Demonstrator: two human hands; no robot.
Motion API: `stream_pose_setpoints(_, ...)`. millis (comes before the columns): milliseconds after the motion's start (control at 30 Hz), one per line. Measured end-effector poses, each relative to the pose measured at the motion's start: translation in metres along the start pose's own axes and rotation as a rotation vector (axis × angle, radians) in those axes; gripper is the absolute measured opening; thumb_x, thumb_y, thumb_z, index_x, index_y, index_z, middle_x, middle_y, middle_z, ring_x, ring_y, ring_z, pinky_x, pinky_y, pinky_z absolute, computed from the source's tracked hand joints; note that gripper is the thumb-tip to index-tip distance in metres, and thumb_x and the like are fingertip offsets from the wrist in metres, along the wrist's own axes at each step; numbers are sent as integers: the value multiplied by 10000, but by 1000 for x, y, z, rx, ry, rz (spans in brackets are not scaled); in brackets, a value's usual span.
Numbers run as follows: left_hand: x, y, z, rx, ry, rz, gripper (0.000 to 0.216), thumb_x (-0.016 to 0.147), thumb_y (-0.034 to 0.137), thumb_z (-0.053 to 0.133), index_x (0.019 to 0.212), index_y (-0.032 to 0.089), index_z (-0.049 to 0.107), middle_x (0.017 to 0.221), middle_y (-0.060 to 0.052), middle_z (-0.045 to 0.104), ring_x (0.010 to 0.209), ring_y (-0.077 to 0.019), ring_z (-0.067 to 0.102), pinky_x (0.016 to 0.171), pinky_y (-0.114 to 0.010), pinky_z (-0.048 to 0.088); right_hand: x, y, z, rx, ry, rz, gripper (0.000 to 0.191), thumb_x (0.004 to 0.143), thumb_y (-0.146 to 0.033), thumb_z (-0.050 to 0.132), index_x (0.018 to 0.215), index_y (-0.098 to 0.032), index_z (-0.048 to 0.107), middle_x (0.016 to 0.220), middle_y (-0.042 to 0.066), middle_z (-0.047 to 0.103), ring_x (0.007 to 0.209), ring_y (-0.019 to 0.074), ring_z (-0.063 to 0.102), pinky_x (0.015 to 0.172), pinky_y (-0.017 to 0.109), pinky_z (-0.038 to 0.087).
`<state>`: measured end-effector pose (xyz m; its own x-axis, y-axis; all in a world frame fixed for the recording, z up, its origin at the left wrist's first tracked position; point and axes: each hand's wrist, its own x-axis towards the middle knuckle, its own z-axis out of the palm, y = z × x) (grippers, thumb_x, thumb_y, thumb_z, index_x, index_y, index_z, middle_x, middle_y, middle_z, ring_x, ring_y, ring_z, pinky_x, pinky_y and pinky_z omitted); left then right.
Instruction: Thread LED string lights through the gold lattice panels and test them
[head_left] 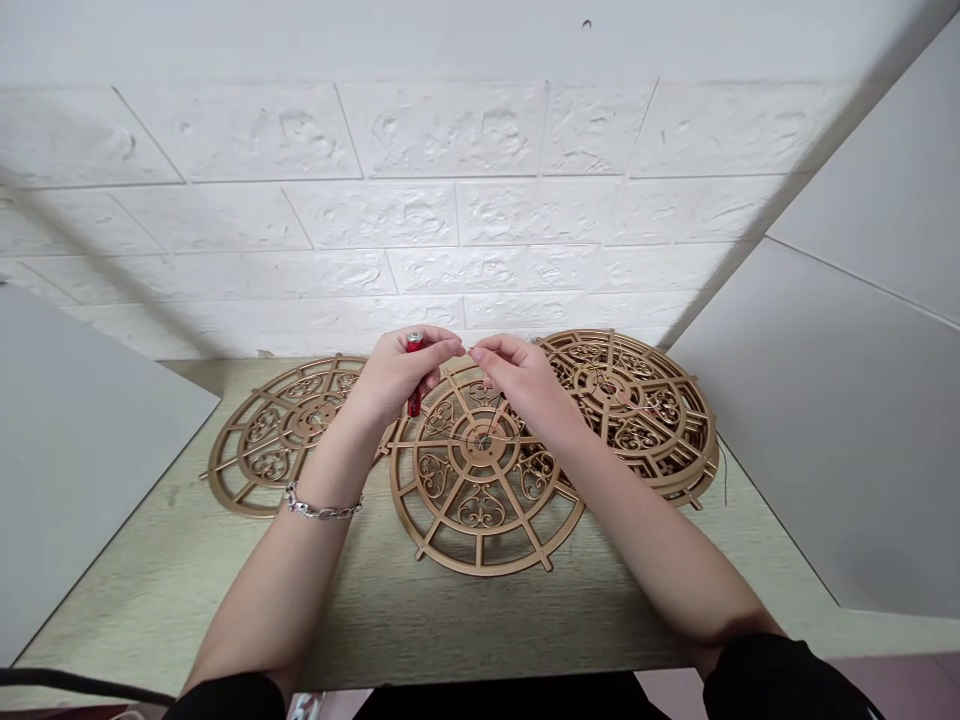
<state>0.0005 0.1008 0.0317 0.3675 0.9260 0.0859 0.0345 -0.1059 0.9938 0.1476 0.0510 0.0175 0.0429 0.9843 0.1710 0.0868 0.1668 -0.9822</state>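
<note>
My left hand (401, 372) is closed round a slim red cylinder with a silvery top end (414, 343); I cannot tell its exact kind. Its thumb and forefinger are pinched together at their tips. Just to the right, my right hand (521, 378) pinches the end of a thin wire, and both hands' fingertips almost meet. Below them lies a gold, wheel-shaped openwork panel (480, 512) with scrolled ornaments and spokes. Thin dark wires (494, 412) rise from its hub toward my right hand. Whether the left fingertips also hold wire is too small to see.
Another gold openwork panel (244, 492) lies at the left, partly behind my left arm. To the right is a stack of similar panels (637, 400) with loose wires on top. A white brick-patterned wall (457, 215) closes the back of the table (420, 625), with grey-white side boards (840, 440).
</note>
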Motion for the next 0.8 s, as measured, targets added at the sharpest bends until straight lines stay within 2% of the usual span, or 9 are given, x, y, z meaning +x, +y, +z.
stream_pose_setpoints(167,0,0,-4,67,-17,16,205,661,331,666,686,135,613,506,18,509,381,-42,369,358,-177,256,2,10,1,23,84,-49,182,754,-345,555,771,-166,577,590,-34,460,522,71,404,474,198,314)
stream_pose_setpoints(267,1,1,-4,2,17,30,205,679,333,639,682,136,582,618,-6,566,384,-37,379,351,-180,247,3,14,2,69,124,-105,170,749,-338,557,750,-168,572,569,-40,461,524,72,431,499,203,344)
stream_pose_setpoints(333,3,0,-3,-104,5,-4,239,735,366,542,652,142,544,604,-9,546,378,-49,375,349,-189,251,3,16,3,104,131,-136,162,750,-333,556,738,-171,566,561,-42,466,532,76,461,507,203,361)
stream_pose_setpoints(433,4,-4,2,-261,-108,-104,272,774,331,402,601,145,500,566,-20,502,418,-79,402,394,-202,321,4,17,4,129,121,-172,151,748,-320,559,728,-171,565,582,-36,511,548,80,496,536,209,402)
stream_pose_setpoints(567,5,-13,8,-275,-226,-137,238,756,286,446,605,124,533,619,-32,496,523,-99,442,458,-206,366,5,16,4,170,134,-148,136,729,-304,580,739,-169,567,644,-19,571,618,98,557,641,246,475)
stream_pose_setpoints(667,4,-17,10,-231,-273,-110,261,770,328,459,598,139,514,609,-23,474,546,-106,435,482,-211,358,5,14,2,229,88,-111,116,725,-281,587,733,-170,556,673,-13,591,638,110,586,679,277,504)
stream_pose_setpoints(800,3,-18,11,-176,-335,-118,396,804,449,323,539,173,426,533,-10,389,503,-116,384,486,-237,340,1,9,1,208,-30,-146,102,738,-244,584,688,-161,552,686,-1,605,623,106,593,660,274,518)
